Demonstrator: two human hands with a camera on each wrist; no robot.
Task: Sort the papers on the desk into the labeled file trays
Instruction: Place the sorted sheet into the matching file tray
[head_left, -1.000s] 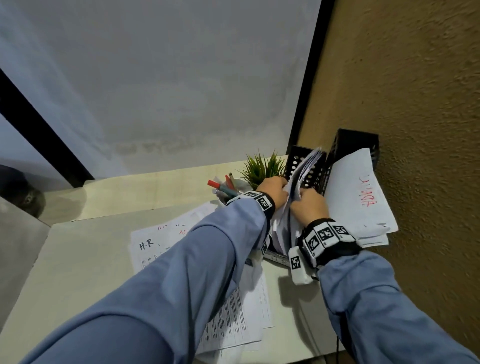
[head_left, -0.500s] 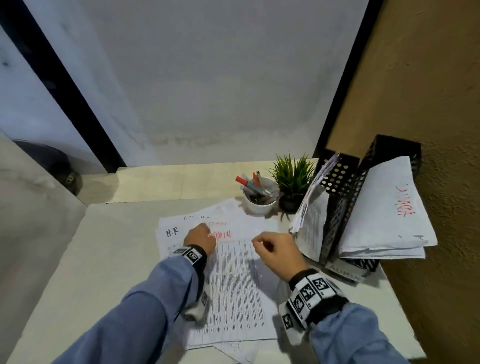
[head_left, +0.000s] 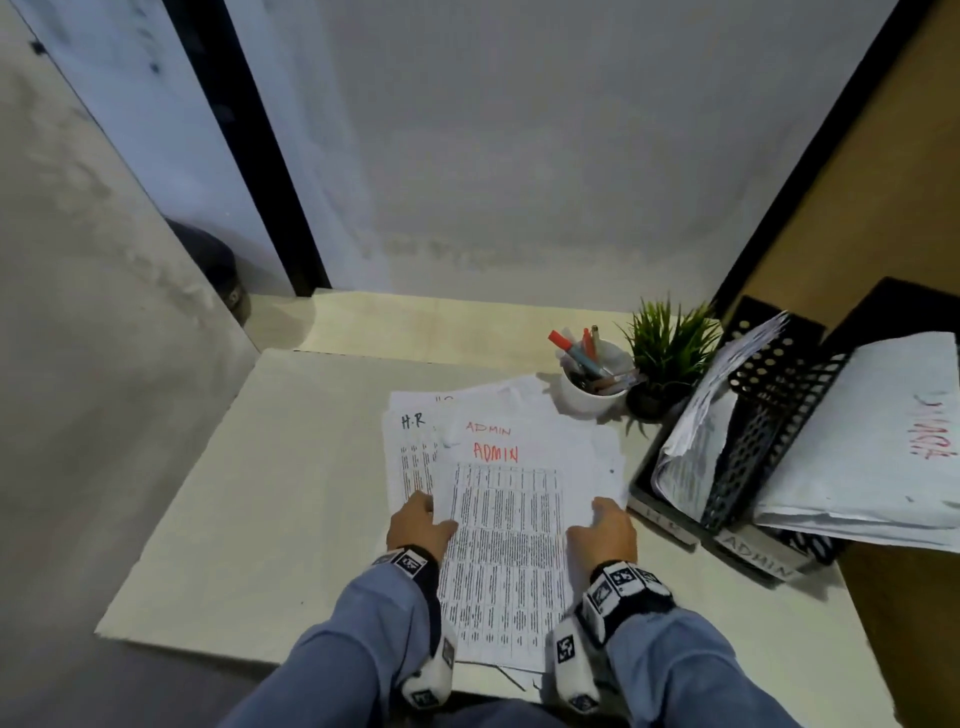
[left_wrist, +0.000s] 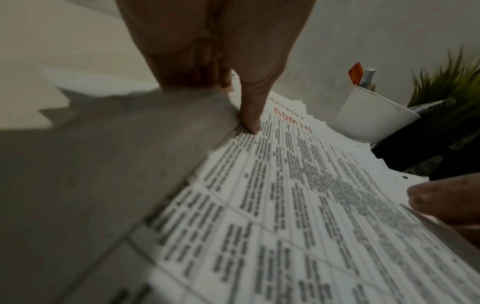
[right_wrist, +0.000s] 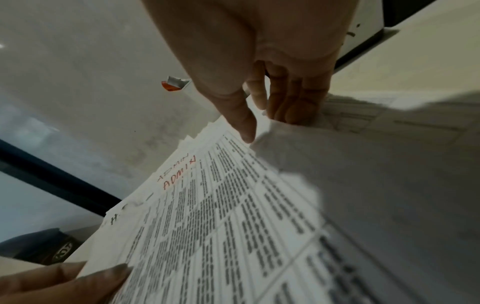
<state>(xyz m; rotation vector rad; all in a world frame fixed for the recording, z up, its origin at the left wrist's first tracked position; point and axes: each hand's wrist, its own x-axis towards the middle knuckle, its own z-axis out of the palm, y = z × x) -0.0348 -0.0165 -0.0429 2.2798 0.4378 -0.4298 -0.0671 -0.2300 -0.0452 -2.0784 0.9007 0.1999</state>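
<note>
A stack of printed papers (head_left: 582, 441) lies on the desk. The top sheet (head_left: 506, 540) is marked ADMIN in red; a sheet marked H.R (head_left: 410, 447) peeks out at the left. My left hand (head_left: 423, 512) pinches the top sheet's left edge, thumb (left_wrist: 249, 115) on top and the other fingers beneath. My right hand (head_left: 602, 512) pinches its right edge the same way, thumb (right_wrist: 241, 125) above. To the right stand two black mesh trays: the H.R tray (head_left: 670, 522) and the ADMIN tray (head_left: 753, 553), both holding papers.
A white cup of pens (head_left: 592, 389) and a small green plant (head_left: 670, 353) stand behind the stack, close to the trays. A brown wall (head_left: 883, 208) runs along the right side. The desk (head_left: 260, 493) ends just in front of my wrists.
A second ago both hands were at the H.R tray among its papers. They drew back to the desk stack and now pinch the top ADMIN sheet by its two side edges.
</note>
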